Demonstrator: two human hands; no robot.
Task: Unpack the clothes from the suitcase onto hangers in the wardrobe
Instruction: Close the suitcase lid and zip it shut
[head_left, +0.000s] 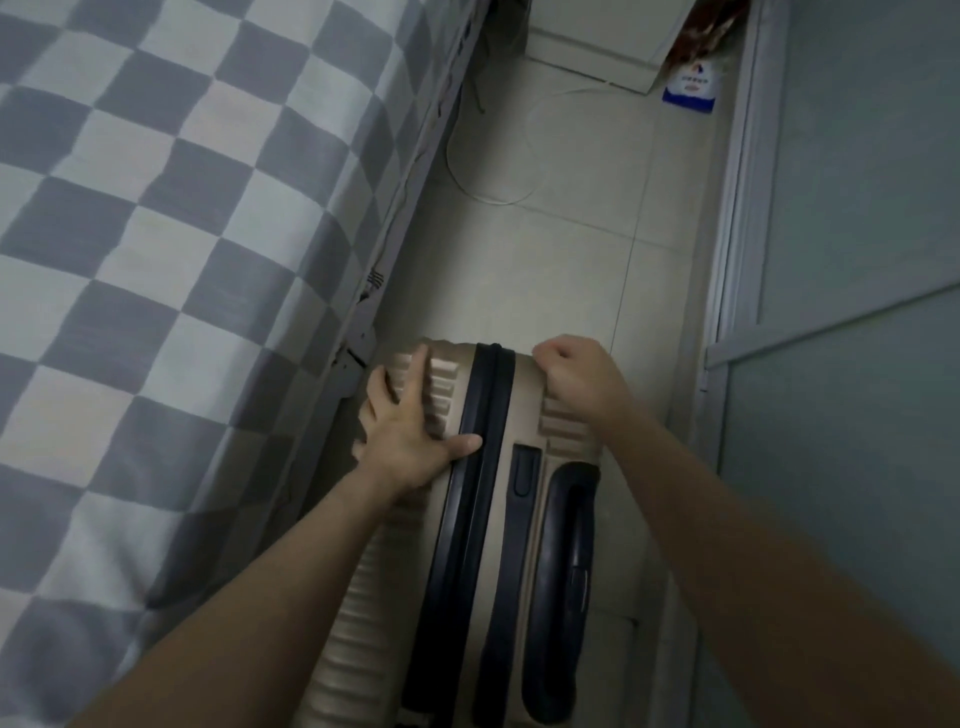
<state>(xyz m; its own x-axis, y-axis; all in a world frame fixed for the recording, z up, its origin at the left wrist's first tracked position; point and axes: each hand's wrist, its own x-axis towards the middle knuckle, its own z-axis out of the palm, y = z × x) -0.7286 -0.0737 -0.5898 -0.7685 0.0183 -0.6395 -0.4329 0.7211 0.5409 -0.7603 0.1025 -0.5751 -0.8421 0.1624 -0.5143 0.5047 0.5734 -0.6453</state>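
A beige ribbed suitcase (483, 545) stands on its edge on the pale tiled floor (571, 234), in the narrow gap between a bed on the left and a grey-green wall panel (857, 208) on the right. A dark zip band (467, 493) runs along the middle of its upper face, closed as far as can be seen, and a dark carry handle (563, 582) lies on the same face, just to the right of the band. A small dark tab (523, 470) sits between the band and the handle.

The left hand (410, 431) lies flat on the left half of the case with its fingers spread and straight, the thumb (462, 446) touching the edge of the zip band; it presses rather than grasps. The right hand (576, 374) is at the far right corner of the case with its fingers curled under, knuckles up (what it pinches, if anything, is hidden beneath the hand, so I cannot tell whether it holds the zip pull or only the corner).

The bed carries a grey and white checked cover (182, 260), which hangs down beside the case. Farther off, a thin white cable (493, 200) loops across the floor, and a blue and white packet (690, 88) leans near a white cabinet base (597, 47)
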